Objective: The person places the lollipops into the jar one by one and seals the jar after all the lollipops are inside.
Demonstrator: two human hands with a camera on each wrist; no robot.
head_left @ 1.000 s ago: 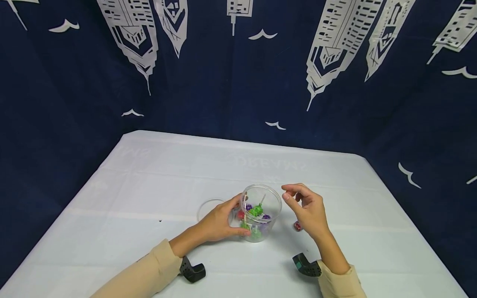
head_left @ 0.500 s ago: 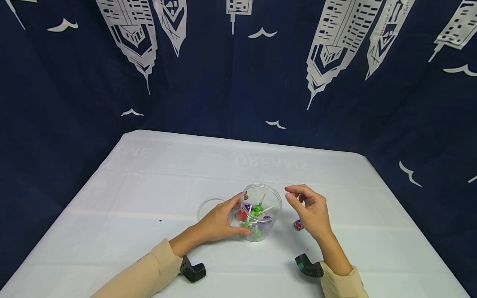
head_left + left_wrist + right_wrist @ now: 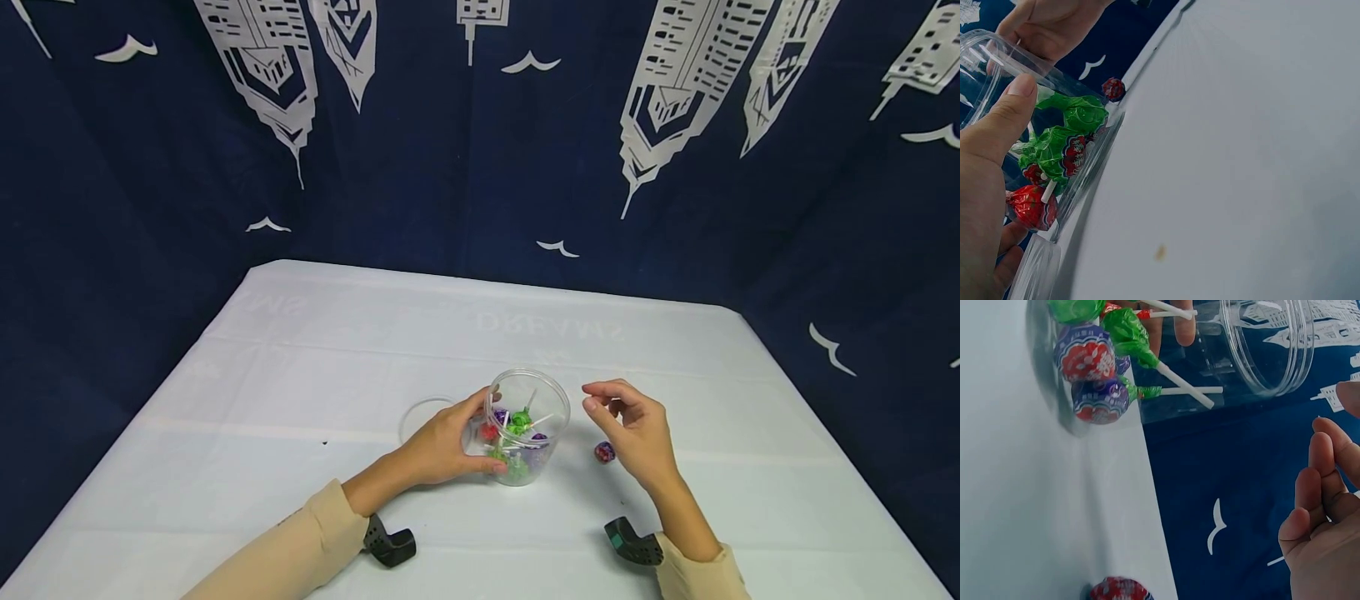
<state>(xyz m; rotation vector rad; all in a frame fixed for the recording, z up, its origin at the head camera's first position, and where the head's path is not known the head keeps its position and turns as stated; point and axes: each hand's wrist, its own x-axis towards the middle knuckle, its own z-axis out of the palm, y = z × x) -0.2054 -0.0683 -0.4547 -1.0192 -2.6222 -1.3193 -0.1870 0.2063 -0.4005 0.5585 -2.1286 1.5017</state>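
My left hand grips a clear plastic jar from its left side, thumb in front. The jar stands upright on the table with its mouth uncovered. Inside lie several wrapped lollipops: a green lollipop, a red lollipop and purple-and-red lollipops, some with white sticks pointing up. To the right of the jar, my right hand hovers apart from it, fingers loosely bent and nothing between them. Below that hand a single purple-red lollipop rests on the tabletop; its stick is hidden.
A clear round lid lies flat behind my left hand, partly covered by it. The white-covered table stretches out on all sides. Behind it hangs a dark blue cloth with white building prints.
My right hand has drifted a little to the right and down, away from the jar's rim. More of the loose lollipop now shows. My left hand keeps its grip on the jar.
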